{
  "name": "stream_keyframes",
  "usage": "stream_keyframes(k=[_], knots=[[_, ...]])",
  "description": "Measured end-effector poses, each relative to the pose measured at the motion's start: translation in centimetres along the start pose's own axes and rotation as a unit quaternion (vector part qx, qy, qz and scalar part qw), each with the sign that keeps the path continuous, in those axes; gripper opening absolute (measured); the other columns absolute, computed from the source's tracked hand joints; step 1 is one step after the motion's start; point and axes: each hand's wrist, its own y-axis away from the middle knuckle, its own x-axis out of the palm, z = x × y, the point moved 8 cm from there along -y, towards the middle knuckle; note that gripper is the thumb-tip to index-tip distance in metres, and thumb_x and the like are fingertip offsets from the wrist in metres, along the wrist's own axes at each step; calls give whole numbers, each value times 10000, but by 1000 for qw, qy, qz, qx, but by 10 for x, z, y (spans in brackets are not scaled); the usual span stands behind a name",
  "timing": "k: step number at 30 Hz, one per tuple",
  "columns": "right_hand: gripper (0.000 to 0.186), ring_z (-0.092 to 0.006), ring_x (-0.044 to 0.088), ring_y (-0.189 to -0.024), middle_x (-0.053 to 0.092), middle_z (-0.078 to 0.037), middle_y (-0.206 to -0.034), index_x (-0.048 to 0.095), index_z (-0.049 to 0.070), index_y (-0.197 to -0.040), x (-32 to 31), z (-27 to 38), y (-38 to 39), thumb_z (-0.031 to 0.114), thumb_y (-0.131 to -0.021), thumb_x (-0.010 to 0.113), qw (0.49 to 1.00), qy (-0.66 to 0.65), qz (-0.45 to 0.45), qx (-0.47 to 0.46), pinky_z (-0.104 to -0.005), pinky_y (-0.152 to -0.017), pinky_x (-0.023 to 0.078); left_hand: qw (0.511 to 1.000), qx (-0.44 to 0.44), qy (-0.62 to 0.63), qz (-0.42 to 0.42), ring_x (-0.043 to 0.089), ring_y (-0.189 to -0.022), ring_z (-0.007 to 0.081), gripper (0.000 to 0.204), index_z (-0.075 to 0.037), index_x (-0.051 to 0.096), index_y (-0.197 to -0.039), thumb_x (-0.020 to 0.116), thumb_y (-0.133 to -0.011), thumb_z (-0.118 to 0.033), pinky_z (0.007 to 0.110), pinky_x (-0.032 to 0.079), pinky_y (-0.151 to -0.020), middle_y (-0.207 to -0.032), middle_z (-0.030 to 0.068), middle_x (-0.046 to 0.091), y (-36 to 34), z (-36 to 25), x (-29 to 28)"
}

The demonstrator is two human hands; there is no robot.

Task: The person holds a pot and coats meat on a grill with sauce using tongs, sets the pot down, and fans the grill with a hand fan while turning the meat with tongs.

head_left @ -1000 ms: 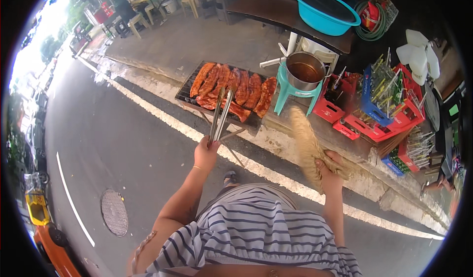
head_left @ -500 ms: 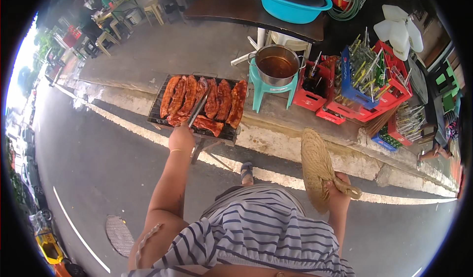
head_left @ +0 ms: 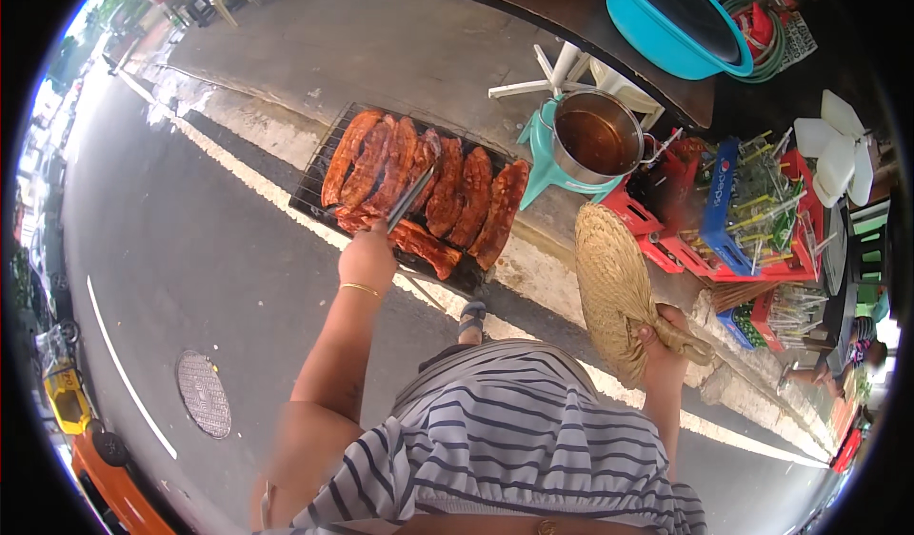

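Observation:
My left hand [head_left: 368, 259] is closed around metal tongs [head_left: 411, 198], whose tips rest at a strip of meat near the middle of the grill. Several long, reddish-glazed meat strips [head_left: 389, 168] lie side by side on the charcoal grill [head_left: 310, 185], with others across its near edge [head_left: 426, 247]. Off to the right, my right hand [head_left: 664, 346] grips the handle of a woven straw fan [head_left: 609, 283]. The fan stands tilted, apart from the grill, its broad face partly turned up.
Right of the grill, a steel pot [head_left: 598, 140] of brown sauce sits on a teal stool [head_left: 541, 168]. Beyond are a dark table [head_left: 562, 16] with a blue basin [head_left: 657, 26], and crates of bottles [head_left: 728, 207]. A curb [head_left: 543, 259] runs beneath the grill.
My view has turned, so the grill and pot sit differently in it. The fan has tilted, showing more of its face. Both hands keep their holds, and the tongs stay among the meat.

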Motion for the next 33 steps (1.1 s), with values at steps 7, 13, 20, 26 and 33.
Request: stream_keyframes(k=[7,13,20,26,33], knots=[[359,-141,566,-957,620,-62,-1037,594,-14,-1129,17,-3,-67,47,-821,767,995,-5,94,10,-282,-872,463,998,-2,-54,37,674,-950,402,257,-3,584,-1140,496,-910,-75,472,548,-805,-1056,235,665,-23,-34,-8],[415,-151,576,-990,603,-68,-1085,579,-10,-1161,3,-19,-123,4,-795,774,989,-21,148,23,-279,-883,482,996,-54,-63,36,674,-939,372,207,-43,598,-1071,549,-890,-132,477,541,-783,-990,202,679,-11,-22,17],[386,-171,578,-1005,607,-71,-1092,597,-6,-1127,-35,-47,-211,43,-781,762,942,-44,327,-55,-323,-927,462,984,-171,11,-54,675,-934,373,228,-49,599,-1075,593,-892,-184,476,537,-781,-974,198,691,16,-104,34],[446,-137,576,-967,611,-42,-1051,579,14,-1180,-39,-32,-255,5,-782,780,890,-110,442,-11,-283,-885,476,926,-310,82,-198,654,-970,389,240,-33,578,-1032,627,-891,-221,479,519,-820,-1020,208,669,83,-167,35],[406,-142,623,-925,668,-57,-993,637,13,-1103,-30,15,-234,12,-743,826,820,-84,561,-73,-279,-836,510,887,-330,219,-238,651,-946,404,304,-5,605,-984,693,-857,-267,491,495,-816,-952,213,688,124,-190,65]])
